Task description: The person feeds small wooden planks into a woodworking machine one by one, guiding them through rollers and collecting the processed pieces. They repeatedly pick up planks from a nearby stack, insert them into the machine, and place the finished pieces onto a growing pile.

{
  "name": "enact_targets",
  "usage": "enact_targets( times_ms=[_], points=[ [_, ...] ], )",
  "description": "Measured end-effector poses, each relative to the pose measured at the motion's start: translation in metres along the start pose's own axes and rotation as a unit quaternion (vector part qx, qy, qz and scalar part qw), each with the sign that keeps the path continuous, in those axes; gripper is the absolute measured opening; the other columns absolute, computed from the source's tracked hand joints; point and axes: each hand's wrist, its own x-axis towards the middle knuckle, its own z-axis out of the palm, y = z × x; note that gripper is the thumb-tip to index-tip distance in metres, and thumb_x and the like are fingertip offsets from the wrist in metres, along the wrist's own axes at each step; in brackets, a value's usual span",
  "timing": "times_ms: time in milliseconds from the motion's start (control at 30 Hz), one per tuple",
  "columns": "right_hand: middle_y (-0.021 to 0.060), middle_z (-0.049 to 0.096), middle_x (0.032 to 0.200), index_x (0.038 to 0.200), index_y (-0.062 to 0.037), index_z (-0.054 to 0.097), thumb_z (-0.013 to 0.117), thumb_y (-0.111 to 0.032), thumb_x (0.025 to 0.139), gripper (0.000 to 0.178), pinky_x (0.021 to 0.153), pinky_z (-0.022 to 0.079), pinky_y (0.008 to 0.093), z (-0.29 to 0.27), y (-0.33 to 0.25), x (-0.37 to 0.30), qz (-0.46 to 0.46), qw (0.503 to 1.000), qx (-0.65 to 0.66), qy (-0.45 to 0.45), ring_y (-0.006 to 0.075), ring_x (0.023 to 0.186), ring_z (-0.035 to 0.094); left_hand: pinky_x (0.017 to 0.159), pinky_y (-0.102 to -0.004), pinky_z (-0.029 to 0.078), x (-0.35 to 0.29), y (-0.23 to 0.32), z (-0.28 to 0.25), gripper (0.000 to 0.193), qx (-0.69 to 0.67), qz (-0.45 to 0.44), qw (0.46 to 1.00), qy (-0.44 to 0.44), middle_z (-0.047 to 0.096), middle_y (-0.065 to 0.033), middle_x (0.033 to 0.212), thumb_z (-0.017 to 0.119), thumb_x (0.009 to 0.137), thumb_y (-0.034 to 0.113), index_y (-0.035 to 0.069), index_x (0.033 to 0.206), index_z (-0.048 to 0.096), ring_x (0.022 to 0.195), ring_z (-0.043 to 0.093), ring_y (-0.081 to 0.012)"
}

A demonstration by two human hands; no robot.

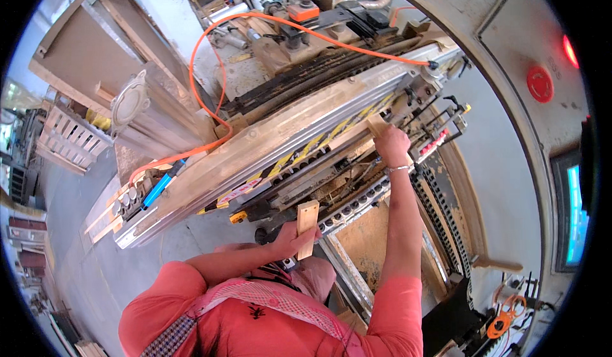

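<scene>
Wooden block (308, 215): one, pale, flat, oblong. Location: in the left grip (295, 241), a bare hand, before the torso and on the person's side of the long machine (347, 167).

Left grip: closed about the block, fingers wrapped across its middle, both ends left exposed.

Long axis: ran away from the body toward the machine, the far end leaning slightly to the right in the head view. The machine's own rails slanted from near left to far right, so block and rails stood at a marked angle to each other.

Wooden piece (377, 125): one, pale, on the machine, ahead of the block and to its right; partly covered by a hand, full length not visible.

Right grip (391, 145): a bare hand, arm extended, fingers at the wooden piece and touching it; whether clenched on it or merely resting there could not be told.

Governing relation: the block lay nearer the body and to the left of the right grip, well apart from it; the left grip was the nearer, being on it. Between block and wooden piece ran part of the machine's rails.

Adjacent: yellow-and-black striped tape (310, 149) along the machine; orange hose (192, 70) beyond.
</scene>
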Motion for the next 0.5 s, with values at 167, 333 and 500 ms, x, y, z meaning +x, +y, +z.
enact_targets(
  times_ms=[167, 333, 500],
  points=[
    [0.0164, 0.064, 0.075, 0.076, -0.0020, 0.061, 0.061, -0.021, 0.068, 0.021, 0.064, 0.052, 0.0402, -0.001, 0.001, -0.002, -0.035, 0.998, 0.010, 0.046, 0.0312, 0.071, 0.064, 0.068, -0.0265, 0.046, 0.000, -0.007, -0.001, 0.023, 0.005, -0.003, 1.000, -0.007, 0.058, -0.0034, 0.079, 0.047, 0.091, 0.022, 0.001, 0.088, 0.058, 0.074, 0.054, -0.0105],
    [0.0159, 0.065, 0.079, 0.079, -0.0024, 0.060, 0.064, -0.025, 0.069, 0.025, 0.066, 0.052, 0.0397, -0.006, -0.001, -0.004, -0.037, 0.999, -0.003, 0.015, 0.0306, 0.075, 0.064, 0.066, -0.0253, 0.045, -0.001, -0.006, 0.003, 0.026, -0.026, 0.000, 1.000, 0.001, 0.057, -0.0028, 0.079, 0.047, 0.093, 0.025, 0.001, 0.089, 0.058, 0.073, 0.054, -0.0097],
    [0.0186, 0.064, 0.080, 0.085, -0.0008, 0.059, 0.069, -0.029, 0.067, 0.035, 0.069, 0.051, 0.0416, 0.002, 0.001, 0.002, -0.012, 1.000, 0.017, 0.008, 0.0332, 0.078, 0.063, 0.063, -0.0255, 0.045, -0.001, -0.009, 0.002, 0.026, 0.001, 0.004, 1.000, -0.002, 0.057, -0.0027, 0.075, 0.046, 0.093, 0.024, 0.002, 0.088, 0.059, 0.070, 0.054, -0.0095]
  ],
)
